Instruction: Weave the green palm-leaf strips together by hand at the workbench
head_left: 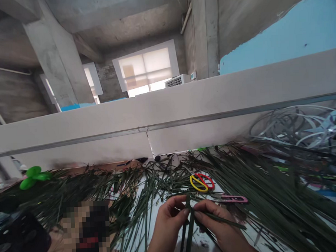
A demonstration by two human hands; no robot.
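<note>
Low in the head view, my left hand (172,218) pinches some dark green leaf strips (190,229) between thumb and fingers. Just to its right, my right hand (213,218) grips the same strips, and the fingertips of both hands almost meet. The strips cross at the fingertips; some hang down between the hands and one sticks out to the right over my right hand. Scissors with one yellow and one red handle (198,183) lie just beyond the hands. A pink-handled cutter (234,199) rests beside my right hand.
Long green leaves (259,181) pile up at the right, with cut pieces (148,186) across the middle. Pale coiled strips (298,127) lie at the back right. A green balloon-like object (34,177) and a black object (19,236) are left. A low partition (167,107) runs behind.
</note>
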